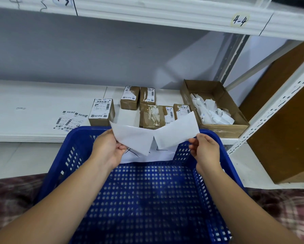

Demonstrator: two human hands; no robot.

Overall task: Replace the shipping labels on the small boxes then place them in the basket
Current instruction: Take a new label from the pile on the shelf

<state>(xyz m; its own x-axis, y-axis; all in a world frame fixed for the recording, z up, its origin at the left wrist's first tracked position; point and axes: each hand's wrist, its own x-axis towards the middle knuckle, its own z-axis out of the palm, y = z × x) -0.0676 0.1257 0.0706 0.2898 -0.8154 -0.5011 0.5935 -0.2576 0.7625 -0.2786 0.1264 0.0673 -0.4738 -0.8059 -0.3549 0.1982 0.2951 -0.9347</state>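
Observation:
Over the blue plastic basket (63,155), my left hand (109,148) pinches one white sheet (132,136) and my right hand (205,149) pinches a second white sheet (177,131). The two sheets meet at their inner corners. Several small brown boxes stand on the white shelf behind: one at the left (102,111) with a whole label, two at the back (130,99) (147,95), and two in front (153,116) (181,110) with torn labels or bare tape. Loose printed labels (68,120) lie on the shelf at the left.
An open cardboard tray (218,92) with crumpled white paper scraps sits at the shelf's right. A white sheet with pen marks (165,154) hangs on the basket's far wall. A white rack post (278,106) and brown board (285,138) stand on the right.

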